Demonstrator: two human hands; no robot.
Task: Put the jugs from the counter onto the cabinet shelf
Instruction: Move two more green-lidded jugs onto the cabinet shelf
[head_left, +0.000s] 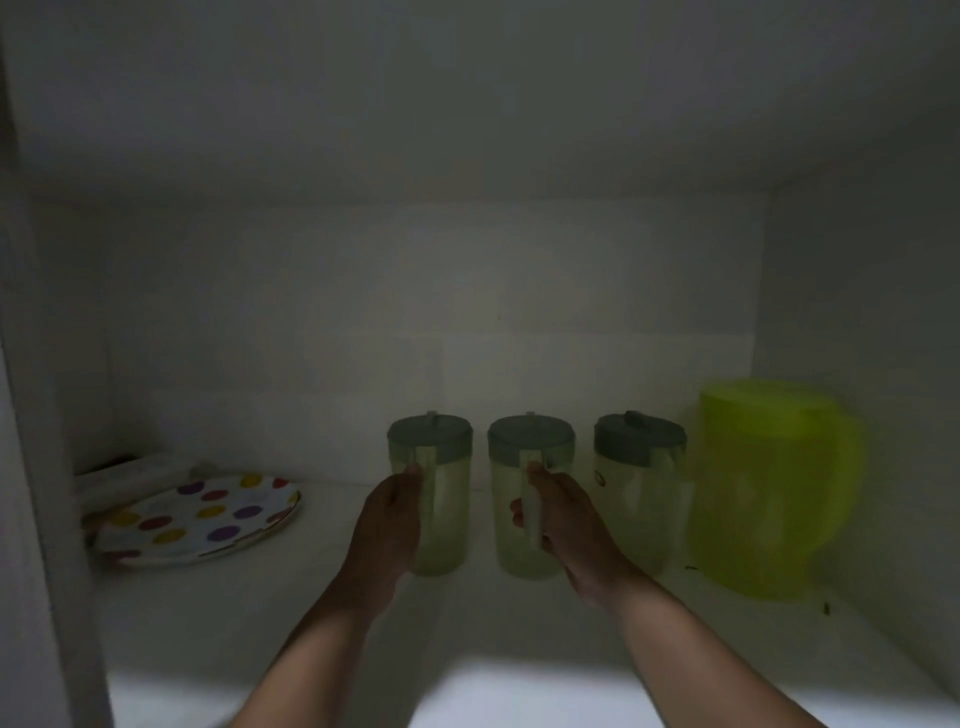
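Three pale green jugs with grey-green lids stand in a row on the white cabinet shelf (311, 613). My left hand (387, 525) grips the handle of the left jug (441, 493). My right hand (561, 525) is closed around the white handle of the middle jug (519, 499). Both jugs stand upright with their bases on the shelf. The third small jug (639, 483) stands free to the right. A large bright yellow-green jug (769, 488) stands at the far right, with its handle toward the cabinet's right wall.
A white plate with coloured dots (197, 519) lies at the left of the shelf, with flat items stacked behind it. The cabinet's back wall and side walls close in the dim space. The shelf's front edge is brightly lit.
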